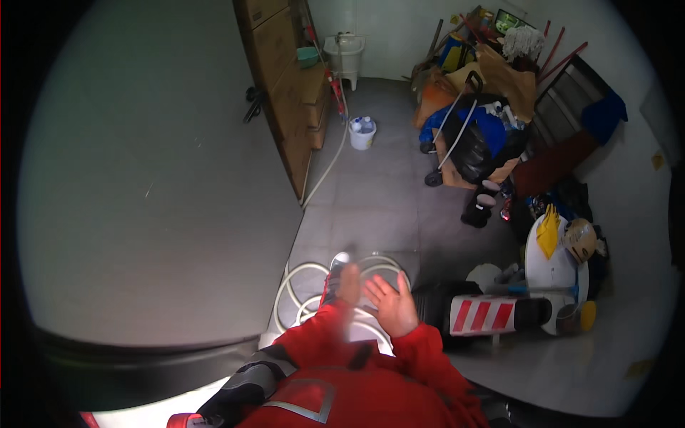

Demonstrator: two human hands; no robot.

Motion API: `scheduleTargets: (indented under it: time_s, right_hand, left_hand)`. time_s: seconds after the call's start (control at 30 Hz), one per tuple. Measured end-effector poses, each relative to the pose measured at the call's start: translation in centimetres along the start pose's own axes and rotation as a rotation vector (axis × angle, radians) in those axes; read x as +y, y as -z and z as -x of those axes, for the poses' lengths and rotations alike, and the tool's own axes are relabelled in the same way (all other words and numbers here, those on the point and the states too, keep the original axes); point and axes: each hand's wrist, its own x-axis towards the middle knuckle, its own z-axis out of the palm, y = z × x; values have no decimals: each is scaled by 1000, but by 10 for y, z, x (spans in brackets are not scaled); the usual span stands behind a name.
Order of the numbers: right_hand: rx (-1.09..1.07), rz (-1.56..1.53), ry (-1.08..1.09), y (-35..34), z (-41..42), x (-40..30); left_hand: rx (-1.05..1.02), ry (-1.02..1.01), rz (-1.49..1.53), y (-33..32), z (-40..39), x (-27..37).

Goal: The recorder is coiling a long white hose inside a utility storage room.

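My right hand is held in front of my red-sleeved body, palm turned up, fingers spread and nothing in it. Close beside it on the left is my left hand, seen edge-on and blurred by motion. No object shows in that hand, but its fingers cannot be made out. A gap separates the two hands. Below them a pale hose lies in loose coils on the grey tiled floor. One of my shoes is set forward among the coils, partly hidden behind my left hand.
A large grey door with a black handle fills the left. Stacked cardboard boxes and a bottle-filled white bucket stand beyond. To the right are a loaded hand trolley, boots, a yellow glove and a red-and-white striped object.
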Motion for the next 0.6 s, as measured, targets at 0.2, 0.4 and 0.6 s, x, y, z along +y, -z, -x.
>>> scheduleTargets:
  time_s: [0.2,0.4,0.6]
  right_hand:
    - [79,1074,777,-25,-172,-37]
    - [386,1520,160,66,-396,-82]
    - [880,-159,147,66,-435,-118]
  left_hand:
    - [-183,469,511,11,-117,49]
    - [-545,784,775,68,-260,147]
    - [-282,376,499,51,-369,200]
